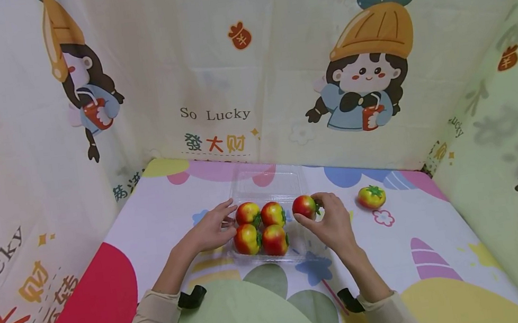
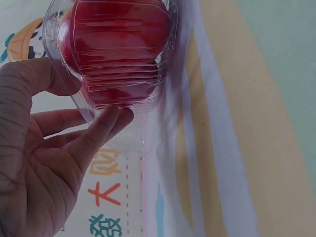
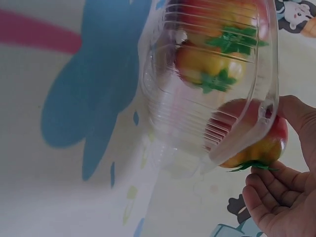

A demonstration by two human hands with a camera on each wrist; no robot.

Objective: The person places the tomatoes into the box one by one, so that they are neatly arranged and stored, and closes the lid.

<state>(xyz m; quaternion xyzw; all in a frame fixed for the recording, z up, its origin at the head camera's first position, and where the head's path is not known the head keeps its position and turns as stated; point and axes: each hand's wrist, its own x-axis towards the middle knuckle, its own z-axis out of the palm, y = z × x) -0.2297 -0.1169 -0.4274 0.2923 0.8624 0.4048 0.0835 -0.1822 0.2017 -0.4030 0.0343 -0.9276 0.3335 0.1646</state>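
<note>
1 red-and-yellow persimmon-like fruit (image 1: 302, 207) is at the right end of the clear plastic clamshell (image 1: 300, 243), pinched between the right hand's (image 1: 335, 221) thumb and fingers; contact with the base cannot be determined. The left hand (image 1: 212, 227) grips the clamshell's left edge. 4 similar fruits (image 1: 275, 240) sit inside. 1 loose fruit (image 1: 371, 198) lies further right.

Clear box (image 1: 299, 243), opened; four red-yellow fruits (image 1: 275, 239) in left part; fifth fruit (image 1: 303, 207), tipped sideways, held at right end.
</note>
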